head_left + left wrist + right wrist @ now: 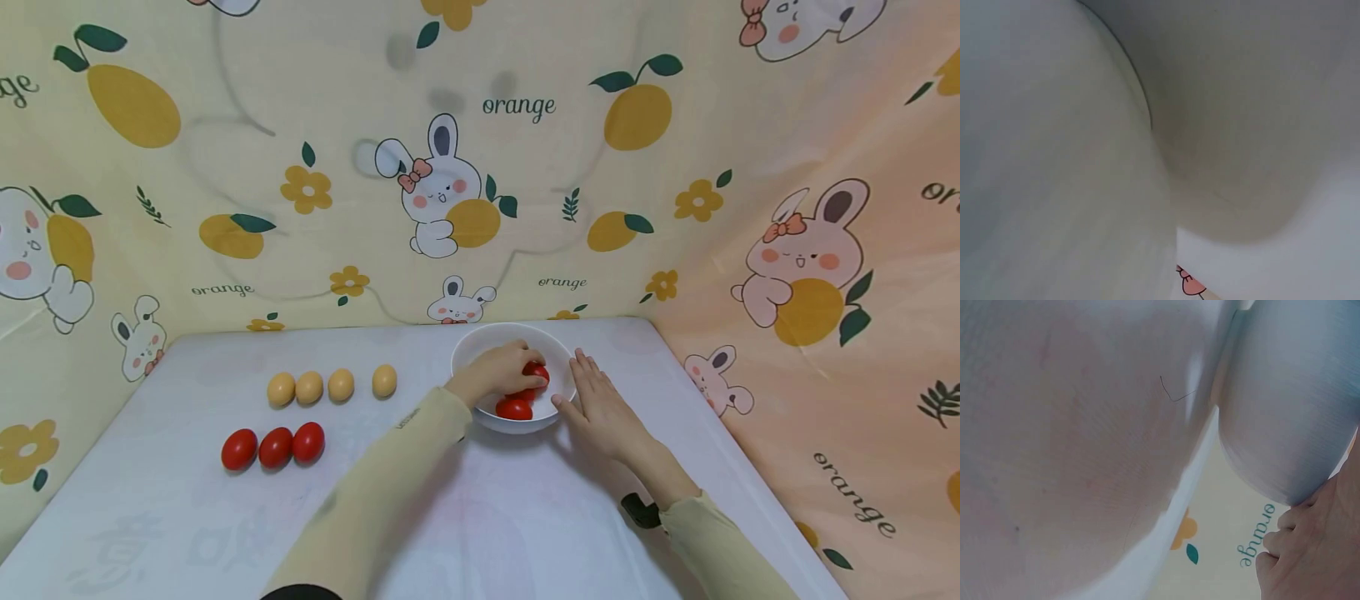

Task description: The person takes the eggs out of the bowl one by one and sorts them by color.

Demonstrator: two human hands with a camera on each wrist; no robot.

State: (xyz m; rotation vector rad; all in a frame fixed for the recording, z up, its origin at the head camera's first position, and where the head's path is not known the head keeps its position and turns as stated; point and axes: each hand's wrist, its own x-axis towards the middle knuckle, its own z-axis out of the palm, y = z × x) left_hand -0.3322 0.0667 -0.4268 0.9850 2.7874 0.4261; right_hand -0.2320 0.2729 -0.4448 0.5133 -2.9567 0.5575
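A white bowl [480,346] stands near the back of the table with red, egg-shaped pieces inside. My left hand [498,368] reaches over its left rim; the fingers curl round one red egg [537,372] in the bowl. Below that hand, another red egg [513,409] lies against the near wall, and a further one is partly hidden between them. Flat against the bowl's right side rests my right hand [603,410], its fingers straight. In the right wrist view, those fingers touch the outside of the bowl [1291,400]. Only blurred pale surfaces fill most of the left wrist view.
Left of the bowl, several tan eggs [309,387] form a row. In front of them, three red eggs [276,448] lie side by side. A white cover lies over the table [480,533]. A printed cloth [315,100] hangs behind and at the right.
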